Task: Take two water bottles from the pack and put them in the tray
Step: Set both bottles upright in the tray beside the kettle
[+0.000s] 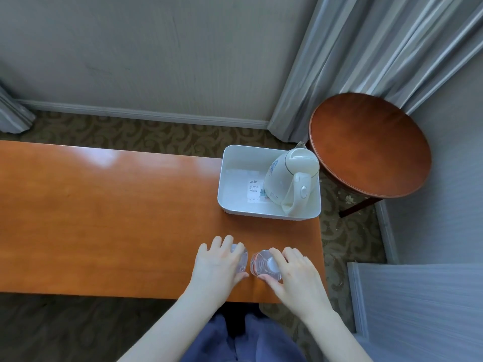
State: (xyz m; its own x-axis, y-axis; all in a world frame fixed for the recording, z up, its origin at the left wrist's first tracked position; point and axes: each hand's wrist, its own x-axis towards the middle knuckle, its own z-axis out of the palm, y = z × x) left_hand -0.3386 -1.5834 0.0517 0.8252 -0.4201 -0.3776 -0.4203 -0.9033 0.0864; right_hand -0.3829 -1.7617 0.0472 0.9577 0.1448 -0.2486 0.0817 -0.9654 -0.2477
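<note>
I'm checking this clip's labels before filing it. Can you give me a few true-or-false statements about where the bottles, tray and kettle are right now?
1. Each hand grips one bottle: left hand on the left bottle, right hand on the right bottle. True.
2. Both bottles are already in the tray. False: they stand on the table, in front of the tray.
3. A white kettle sits in the tray's right part. True.
4. The tray stands on the round stool. False: it is on the table, beside the stool.
5. The bottles lie flat. False: they stand upright.
</note>
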